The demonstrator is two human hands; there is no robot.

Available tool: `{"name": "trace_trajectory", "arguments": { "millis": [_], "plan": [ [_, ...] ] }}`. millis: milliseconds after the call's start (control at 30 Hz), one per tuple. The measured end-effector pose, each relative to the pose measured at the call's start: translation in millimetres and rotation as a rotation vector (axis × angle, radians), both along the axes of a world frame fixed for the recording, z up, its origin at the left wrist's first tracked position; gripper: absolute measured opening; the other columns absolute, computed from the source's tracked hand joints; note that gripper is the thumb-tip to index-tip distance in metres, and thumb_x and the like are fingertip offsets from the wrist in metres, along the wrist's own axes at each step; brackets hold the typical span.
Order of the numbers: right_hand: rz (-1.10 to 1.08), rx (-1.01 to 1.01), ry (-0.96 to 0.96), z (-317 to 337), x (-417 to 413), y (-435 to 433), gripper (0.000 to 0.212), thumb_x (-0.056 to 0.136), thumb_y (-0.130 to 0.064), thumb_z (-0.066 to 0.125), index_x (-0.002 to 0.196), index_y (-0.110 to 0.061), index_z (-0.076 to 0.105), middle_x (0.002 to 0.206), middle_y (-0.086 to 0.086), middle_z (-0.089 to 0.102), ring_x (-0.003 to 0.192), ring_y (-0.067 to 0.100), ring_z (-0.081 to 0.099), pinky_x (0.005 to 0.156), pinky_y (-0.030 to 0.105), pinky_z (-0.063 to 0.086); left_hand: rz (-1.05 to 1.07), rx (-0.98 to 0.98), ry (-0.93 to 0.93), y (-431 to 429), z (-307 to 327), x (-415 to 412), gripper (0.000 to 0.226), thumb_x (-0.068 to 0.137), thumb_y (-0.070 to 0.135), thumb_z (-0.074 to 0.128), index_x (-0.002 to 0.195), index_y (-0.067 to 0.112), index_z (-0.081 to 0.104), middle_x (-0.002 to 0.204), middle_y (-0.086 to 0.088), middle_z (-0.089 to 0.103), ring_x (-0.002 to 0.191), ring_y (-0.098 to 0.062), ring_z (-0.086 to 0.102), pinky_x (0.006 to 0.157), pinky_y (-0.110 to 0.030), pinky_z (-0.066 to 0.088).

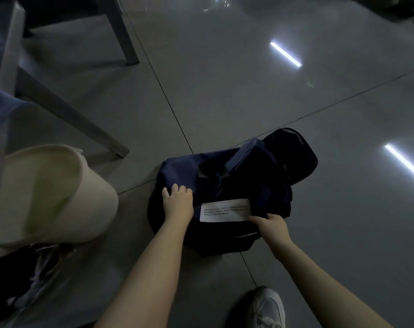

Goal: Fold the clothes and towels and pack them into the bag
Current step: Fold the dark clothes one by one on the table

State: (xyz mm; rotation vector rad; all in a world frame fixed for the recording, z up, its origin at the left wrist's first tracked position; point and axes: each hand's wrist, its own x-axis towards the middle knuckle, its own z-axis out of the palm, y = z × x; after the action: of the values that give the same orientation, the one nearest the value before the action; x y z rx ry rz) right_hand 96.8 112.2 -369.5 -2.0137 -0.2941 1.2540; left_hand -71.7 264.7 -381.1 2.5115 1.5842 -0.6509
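A dark navy duffel bag (253,183) lies on the grey floor in the lower middle of the view, with a white printed label (224,210) on its near side. My left hand (177,202) rests on the bag's left part, fingers curled over the fabric. My right hand (272,227) grips the bag's near edge just right of the label. A folded cream and green towel (47,192) sits at the left on a surface edge. Dark clothing (23,280) lies below it.
A grey table or bench leg (71,117) slants across the upper left, and another leg (125,36) stands behind it. My white shoe (267,308) is at the bottom, near the bag. The tiled floor (248,79) reflects ceiling lights to the right.
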Motion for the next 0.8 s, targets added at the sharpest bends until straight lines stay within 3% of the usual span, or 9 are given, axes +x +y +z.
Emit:
{"name": "trace_trajectory", "arguments": {
  "millis": [200,400,500,600,667,800],
  "plan": [
    [-0.034,0.015,-0.047,4,23,1,0.022,0.082,-0.006,0.057,0.07,-0.011,0.04,0.066,0.009,0.043,0.064,0.021,0.043,0.059,0.032,0.031,-0.029,0.071,0.039,1,2,-9,0.04,0.092,0.017,0.053,0.131,0.019,0.043,0.135,-0.002,0.04,0.128,-0.023,0.033,0.108,-0.045,0.029],
    [0.048,-0.04,-0.063,-1,24,7,0.025,0.093,-0.024,0.054,0.075,-0.007,0.05,0.076,0.01,0.055,0.067,0.021,0.053,0.055,0.026,0.037,0.22,-0.081,-0.079,10,5,-8,0.041,0.097,0.022,0.046,0.136,0.015,0.037,0.143,-0.008,0.028,0.123,-0.031,0.039,0.095,-0.044,0.04],
    [0.123,-0.126,-0.108,1,15,12,0.025,0.095,-0.029,0.051,0.1,-0.005,0.056,0.095,0.011,0.059,0.077,0.021,0.056,0.053,0.025,0.038,0.309,-0.19,-0.168,12,15,-4,0.047,0.1,0.032,0.038,0.142,0.013,0.03,0.151,-0.008,0.022,0.126,-0.032,0.038,0.098,-0.047,0.038],
    [0.139,-0.143,-0.196,19,13,13,0.023,0.095,-0.026,0.048,0.095,-0.003,0.053,0.093,0.012,0.057,0.069,0.018,0.051,0.054,0.027,0.039,0.289,-0.209,-0.196,9,39,1,0.053,0.101,0.038,0.033,0.148,0.014,0.023,0.154,-0.007,0.022,0.131,-0.031,0.035,0.102,-0.05,0.032],
    [0.162,-0.156,-0.256,40,12,13,0.022,0.095,-0.026,0.046,0.097,-0.004,0.047,0.09,0.008,0.052,0.072,0.018,0.049,0.063,0.03,0.04,0.273,-0.203,-0.237,5,63,4,0.054,0.101,0.039,0.03,0.148,0.014,0.023,0.154,-0.007,0.022,0.133,-0.031,0.034,0.104,-0.049,0.03],
    [0.196,-0.108,-0.318,88,3,20,0.043,0.096,-0.026,0.046,0.13,-0.001,0.043,0.117,0.015,0.053,0.092,0.024,0.05,0.068,0.03,0.037,0.234,-0.208,-0.326,-3,117,5,0.056,0.101,0.043,0.029,0.148,0.013,0.025,0.154,-0.008,0.024,0.135,-0.031,0.033,0.108,-0.05,0.03]
  ]
}}
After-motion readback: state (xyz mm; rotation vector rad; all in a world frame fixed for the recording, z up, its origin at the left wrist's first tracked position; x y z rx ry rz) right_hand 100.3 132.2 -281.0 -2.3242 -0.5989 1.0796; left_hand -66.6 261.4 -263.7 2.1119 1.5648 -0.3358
